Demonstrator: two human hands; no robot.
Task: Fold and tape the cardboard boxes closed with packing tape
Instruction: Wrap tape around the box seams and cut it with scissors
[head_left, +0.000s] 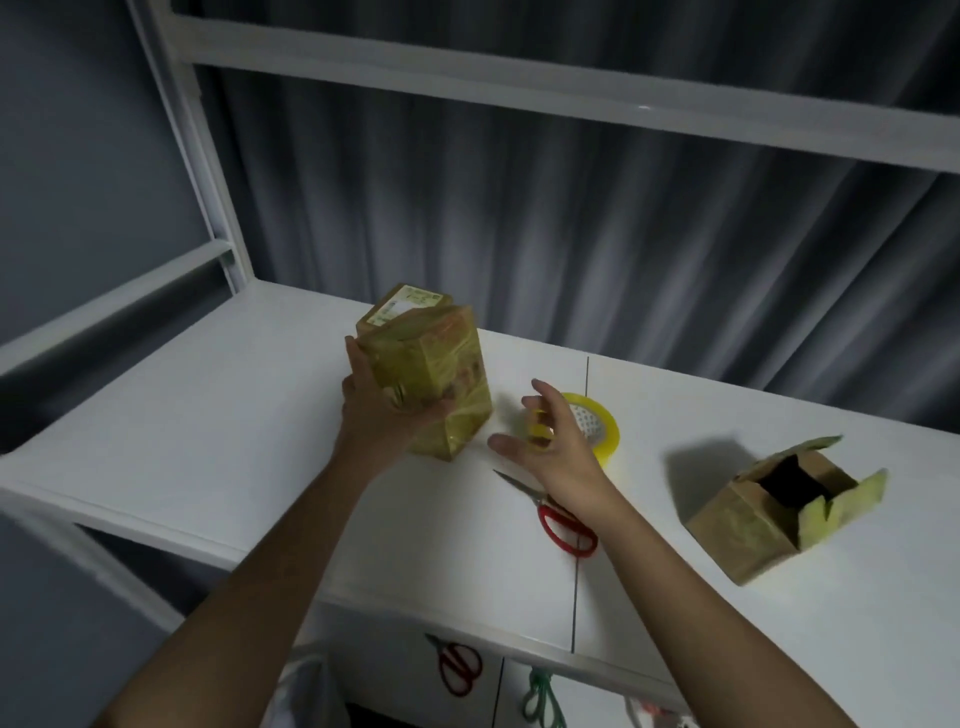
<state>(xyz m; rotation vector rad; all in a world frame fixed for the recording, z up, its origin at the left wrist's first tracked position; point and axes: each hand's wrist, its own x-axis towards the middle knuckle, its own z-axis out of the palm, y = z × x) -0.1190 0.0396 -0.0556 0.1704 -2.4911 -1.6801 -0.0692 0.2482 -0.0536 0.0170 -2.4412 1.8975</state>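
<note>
A tape-wrapped cardboard box (441, 364) stands on end on the white table (208, 415), tilted slightly. My left hand (379, 410) grips its near left side. My right hand (550, 447) hovers with fingers spread, empty, just right of that box and in front of the yellow packing tape roll (602, 421). A second cardboard box (763, 519) lies at the right with its flaps open and a dark inside showing.
Red-handled scissors (561, 519) lie on the table under my right wrist. A second pair of red scissors (457, 670) and a green pair (540, 701) hang below the table's front edge. White shelf rails and a grey curtain stand behind.
</note>
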